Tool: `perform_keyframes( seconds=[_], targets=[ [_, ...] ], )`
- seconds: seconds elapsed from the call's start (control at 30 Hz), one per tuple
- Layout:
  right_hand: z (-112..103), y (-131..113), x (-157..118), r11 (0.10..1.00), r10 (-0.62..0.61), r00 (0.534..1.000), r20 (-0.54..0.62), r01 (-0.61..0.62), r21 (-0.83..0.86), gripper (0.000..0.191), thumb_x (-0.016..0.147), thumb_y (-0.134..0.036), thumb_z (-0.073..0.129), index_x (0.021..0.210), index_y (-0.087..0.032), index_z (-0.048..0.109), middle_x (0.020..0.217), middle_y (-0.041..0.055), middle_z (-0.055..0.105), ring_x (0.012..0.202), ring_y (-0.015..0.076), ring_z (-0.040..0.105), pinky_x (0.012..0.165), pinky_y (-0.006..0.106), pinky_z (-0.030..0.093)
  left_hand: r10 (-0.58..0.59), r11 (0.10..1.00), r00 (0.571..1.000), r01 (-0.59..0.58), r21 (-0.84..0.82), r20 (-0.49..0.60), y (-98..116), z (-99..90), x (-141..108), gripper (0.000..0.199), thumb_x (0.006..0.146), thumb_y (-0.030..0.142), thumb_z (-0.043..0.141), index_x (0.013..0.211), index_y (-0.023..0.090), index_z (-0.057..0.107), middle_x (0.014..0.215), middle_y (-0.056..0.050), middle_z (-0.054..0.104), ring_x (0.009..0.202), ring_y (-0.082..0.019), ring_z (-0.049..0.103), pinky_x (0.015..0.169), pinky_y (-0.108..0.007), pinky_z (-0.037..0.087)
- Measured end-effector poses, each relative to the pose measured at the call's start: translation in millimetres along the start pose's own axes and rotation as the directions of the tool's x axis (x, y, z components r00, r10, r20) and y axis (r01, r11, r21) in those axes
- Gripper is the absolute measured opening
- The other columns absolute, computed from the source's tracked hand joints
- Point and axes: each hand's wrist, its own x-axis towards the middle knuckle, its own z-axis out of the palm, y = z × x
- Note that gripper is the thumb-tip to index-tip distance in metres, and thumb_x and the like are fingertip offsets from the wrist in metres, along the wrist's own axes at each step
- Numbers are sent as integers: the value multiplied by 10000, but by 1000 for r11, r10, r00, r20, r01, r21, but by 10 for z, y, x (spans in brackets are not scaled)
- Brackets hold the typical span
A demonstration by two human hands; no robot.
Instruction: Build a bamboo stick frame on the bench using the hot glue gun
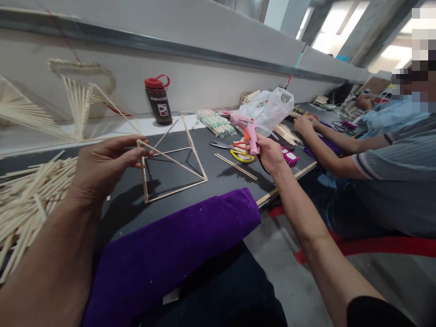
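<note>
With thumb and fingers closed, my left hand (105, 165) grips the upper left corner of a frame of thin wooden sticks (177, 190), which stands on the dark grey table. My right hand (267, 152) is wrapped around the handle of a pink glue gun (248, 129), its nozzle pointing left and held above the table. Below the glue gun lie scissors with yellow and red handles (241, 156). Two loose sticks (235, 166) rest side by side between the frame and my right hand.
A heap of sticks (23, 204) covers the left side. Behind stand a dark bottle with a red lid (159, 101), a bagged stick bundle (216, 121) and a plastic bag (267, 106). Purple cloth (184, 240) drapes the front edge. Co-workers sit at right, one in a grey shirt (395, 159).
</note>
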Motion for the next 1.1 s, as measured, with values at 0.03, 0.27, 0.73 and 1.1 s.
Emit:
perform_keyframes(
  seconds=[0.03,0.27,0.73,1.1],
  targets=[
    [4,7,-6,1000,5,1000,12,-6,12,384,662,-342,570,1012,-203,646,830,33,697,746,172,668,671,297,570,-8,1000,1000,8,-3,0,1,-3,2,275,722,269,829,996,281,815,863,10,784,790,-194,755,612,-288,598],
    [87,13,-166,997,13,999,41,-16,81,385,707,-292,736,1082,-212,706,962,39,734,777,152,685,726,287,587,-18,996,1000,20,-83,15,-71,-18,-4,279,711,286,823,987,246,811,881,-32,777,774,-172,748,560,-238,571],
    [916,-16,-76,1000,-18,991,136,15,26,379,792,-554,724,984,-235,650,800,14,704,604,137,621,541,267,509,-44,979,998,54,-195,54,-145,-16,-45,424,662,343,861,1043,177,777,941,-73,775,832,-209,730,599,-278,584],
    [1325,128,37,1000,-18,952,305,23,-13,333,849,-529,658,976,-222,640,784,15,738,528,113,591,475,239,428,-72,969,996,84,-232,61,-198,-39,-90,465,686,339,851,1113,179,753,1095,-89,738,832,-203,747,556,-246,566]
  ],
)
